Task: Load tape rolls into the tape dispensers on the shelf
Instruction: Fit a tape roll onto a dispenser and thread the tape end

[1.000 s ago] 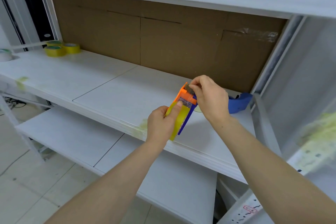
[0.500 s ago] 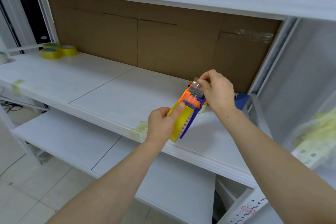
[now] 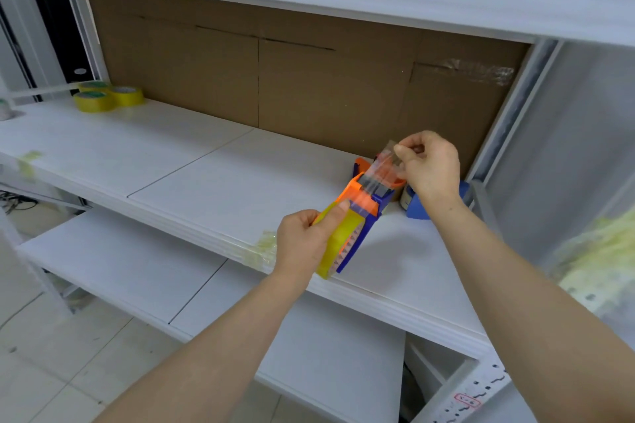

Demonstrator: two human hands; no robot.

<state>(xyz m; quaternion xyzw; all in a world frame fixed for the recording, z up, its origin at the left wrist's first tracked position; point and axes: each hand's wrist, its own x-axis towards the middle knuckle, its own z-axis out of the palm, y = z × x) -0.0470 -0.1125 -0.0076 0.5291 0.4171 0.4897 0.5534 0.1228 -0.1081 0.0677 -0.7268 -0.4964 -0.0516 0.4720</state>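
Threading step: left hand [image 3: 302, 240] grips the dispenser [image 3: 357, 213] with its roll [image 3: 338, 244] above the shelf [image 3: 206, 182]; right hand [image 3: 429, 165] pinches the tape end [image 3: 386, 161]. Next, probably seat it on the blade.

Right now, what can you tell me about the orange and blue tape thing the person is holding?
The tape dispenser looks like plastic: an orange top and a blue frame around a yellow tape roll. It is tilted, held above the front edge of the white shelf. The left hand grips the roll end, thumb on top. The right hand pinches a clear strip of tape stretched out from the orange end.
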